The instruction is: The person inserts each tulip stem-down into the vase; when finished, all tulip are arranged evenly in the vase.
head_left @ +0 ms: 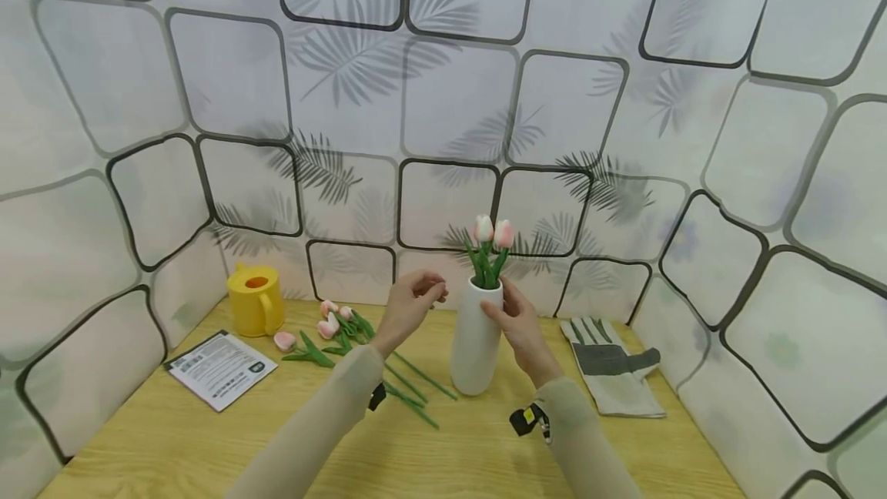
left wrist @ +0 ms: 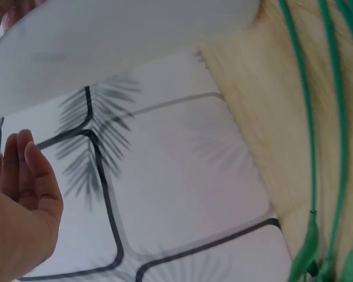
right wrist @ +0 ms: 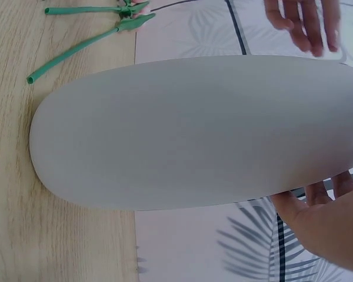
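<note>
A tall white vase [head_left: 474, 353] stands on the wooden table, and two pink-and-white tulips [head_left: 503, 235] rise from its mouth with their green leaves at the rim. My right hand [head_left: 521, 327] grips the vase near its top from the right, thumb on the front and fingers round the far side. To the left of the vase, my left hand [head_left: 414, 303] hovers in the air with loosely bent fingers and holds nothing. In the left wrist view, the left hand [left wrist: 26, 205] is just beside the vase's upper end. Several loose tulips [head_left: 329, 326] lie left of the vase, their stems [left wrist: 341, 117] pointing toward the table's front.
A yellow watering can [head_left: 255, 300] stands at the back left, with a printed sheet or packet [head_left: 220, 370] lying before it. On the right lies a grey-and-white work glove [head_left: 613, 368]. Patterned walls [head_left: 450, 122] enclose the wooden table [head_left: 443, 460] behind and at both sides.
</note>
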Motion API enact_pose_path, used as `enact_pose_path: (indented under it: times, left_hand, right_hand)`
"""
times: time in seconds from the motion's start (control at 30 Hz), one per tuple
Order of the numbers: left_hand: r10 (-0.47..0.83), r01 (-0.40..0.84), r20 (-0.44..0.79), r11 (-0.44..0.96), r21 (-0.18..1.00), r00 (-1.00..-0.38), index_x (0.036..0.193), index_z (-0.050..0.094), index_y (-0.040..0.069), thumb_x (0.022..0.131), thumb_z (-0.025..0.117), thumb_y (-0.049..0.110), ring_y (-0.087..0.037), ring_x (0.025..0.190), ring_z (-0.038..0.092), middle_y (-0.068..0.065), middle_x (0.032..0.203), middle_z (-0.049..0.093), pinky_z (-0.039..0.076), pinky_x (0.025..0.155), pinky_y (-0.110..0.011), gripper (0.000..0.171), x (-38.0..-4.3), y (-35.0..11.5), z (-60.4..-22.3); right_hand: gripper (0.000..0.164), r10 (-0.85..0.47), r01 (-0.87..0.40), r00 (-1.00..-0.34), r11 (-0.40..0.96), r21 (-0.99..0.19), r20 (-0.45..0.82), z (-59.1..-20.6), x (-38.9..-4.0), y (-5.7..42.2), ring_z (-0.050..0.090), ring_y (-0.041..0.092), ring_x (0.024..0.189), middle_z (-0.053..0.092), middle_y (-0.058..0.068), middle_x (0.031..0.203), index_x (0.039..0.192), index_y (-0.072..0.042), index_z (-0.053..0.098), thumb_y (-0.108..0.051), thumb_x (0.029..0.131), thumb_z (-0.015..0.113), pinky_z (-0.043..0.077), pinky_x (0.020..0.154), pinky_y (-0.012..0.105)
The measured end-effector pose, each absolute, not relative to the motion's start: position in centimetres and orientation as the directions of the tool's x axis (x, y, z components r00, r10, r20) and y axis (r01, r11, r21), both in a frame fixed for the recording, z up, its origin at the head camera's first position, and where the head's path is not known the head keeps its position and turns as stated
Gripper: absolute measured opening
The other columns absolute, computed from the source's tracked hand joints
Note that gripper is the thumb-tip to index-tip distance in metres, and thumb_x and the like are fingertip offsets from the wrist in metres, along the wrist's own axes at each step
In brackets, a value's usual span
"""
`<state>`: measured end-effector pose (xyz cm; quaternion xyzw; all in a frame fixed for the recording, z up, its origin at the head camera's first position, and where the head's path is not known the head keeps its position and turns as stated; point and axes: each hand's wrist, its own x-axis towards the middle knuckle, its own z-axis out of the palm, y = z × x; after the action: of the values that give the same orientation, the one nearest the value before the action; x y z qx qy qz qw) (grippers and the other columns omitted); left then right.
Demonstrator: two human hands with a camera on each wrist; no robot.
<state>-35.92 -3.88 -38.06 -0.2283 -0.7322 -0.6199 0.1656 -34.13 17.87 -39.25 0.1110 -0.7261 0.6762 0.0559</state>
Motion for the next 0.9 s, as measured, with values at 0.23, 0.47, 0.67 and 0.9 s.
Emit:
enact_pose_path:
  times: [0.23,0.47,0.67,0.9]
  left_hand:
    - [0.215,0.460,0.422,0.174,0.871,-0.881,0.105,0.068,0.008,0.098,0.062,0.019,-0.024,0.084,0.070,-0.014,0.093,0.073,0.058,0.069,-0.033,0.015,-35.1,-7.5,-40.6]
    - [0.246,0.361,0.312,0.191,0.913,-0.918,0.110,0.067,0.009,0.099,0.060,0.021,-0.026,0.088,0.070,-0.015,0.097,0.073,0.057,0.072,-0.033,0.018,-34.7,-10.6,-42.8]
    - [0.220,0.328,0.282,0.213,0.920,-0.934,0.110,0.066,0.004,0.098,0.061,0.020,-0.025,0.085,0.070,-0.022,0.098,0.071,0.058,0.075,-0.044,0.021,-34.5,-12.9,-44.9]
    - [0.223,0.274,0.222,0.238,0.932,-0.949,0.115,0.064,-0.003,0.099,0.060,0.021,-0.029,0.092,0.069,-0.021,0.103,0.070,0.058,0.076,-0.045,0.029,-34.1,-15.3,-46.1]
  right_hand:
    - [0.075,-0.101,-0.235,-0.968,0.056,-0.970,0.229,-38.9,-34.2,17.5,0.037,0.033,0.142,0.035,0.009,0.157,0.155,-0.019,0.028,-0.029,0.093,0.069,0.033,0.115,0.054]
    - [0.075,-0.091,-0.235,-0.969,0.051,-0.971,0.229,-38.5,-34.1,17.6,0.038,0.032,0.142,0.035,0.010,0.157,0.156,-0.018,0.026,-0.026,0.095,0.067,0.032,0.115,0.054]
    - [0.075,-0.091,-0.224,-0.972,0.054,-0.973,0.218,-38.6,-34.1,17.8,0.038,0.032,0.141,0.037,0.009,0.156,0.156,-0.019,0.027,-0.029,0.093,0.068,0.032,0.115,0.054]
    - [0.076,-0.095,-0.240,-0.968,0.053,-0.969,0.234,-38.9,-34.0,18.0,0.038,0.032,0.141,0.036,0.010,0.156,0.156,-0.018,0.027,-0.028,0.094,0.068,0.033,0.115,0.055]
